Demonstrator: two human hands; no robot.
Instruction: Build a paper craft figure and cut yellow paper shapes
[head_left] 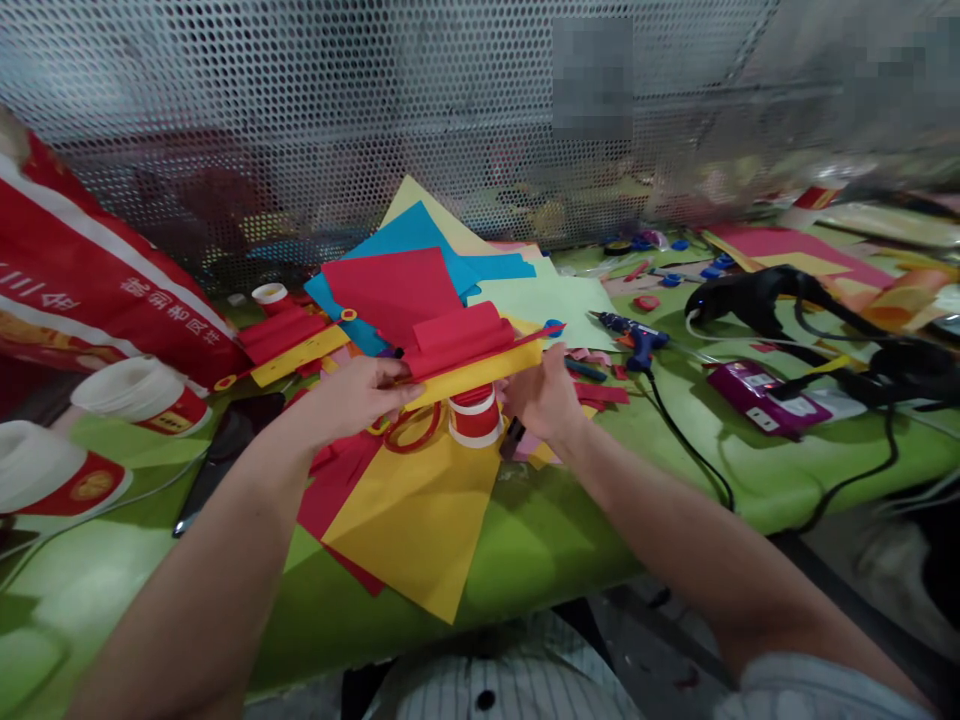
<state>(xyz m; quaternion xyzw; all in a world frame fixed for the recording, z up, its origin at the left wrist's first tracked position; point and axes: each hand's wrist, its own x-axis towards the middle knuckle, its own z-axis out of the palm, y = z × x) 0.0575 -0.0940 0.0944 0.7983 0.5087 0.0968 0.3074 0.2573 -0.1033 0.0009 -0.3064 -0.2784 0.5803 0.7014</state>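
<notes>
Between my two hands is a red and yellow folded paper piece (472, 350), lifted above the table and tilted up to the right. My left hand (364, 395) pinches its left end between thumb and fingers. At its right end, my right hand (547, 395) grips the yellow part, with its fingers partly hidden behind the paper. Under the piece stands a red and white paper cup (475, 420). Red-handled scissors (412, 430) lie left of the cup, above a yellow sheet (420, 510). A similar red and yellow paper piece (296, 345) rests to the left.
Coloured sheets (397, 290) are piled at the back against a perforated metal panel (450, 100). A blue glue gun (637, 338), a purple power strip (776, 397) and cables lie right. Paper cups (142, 393), a phone (229, 450) and a red bag (97, 260) are left.
</notes>
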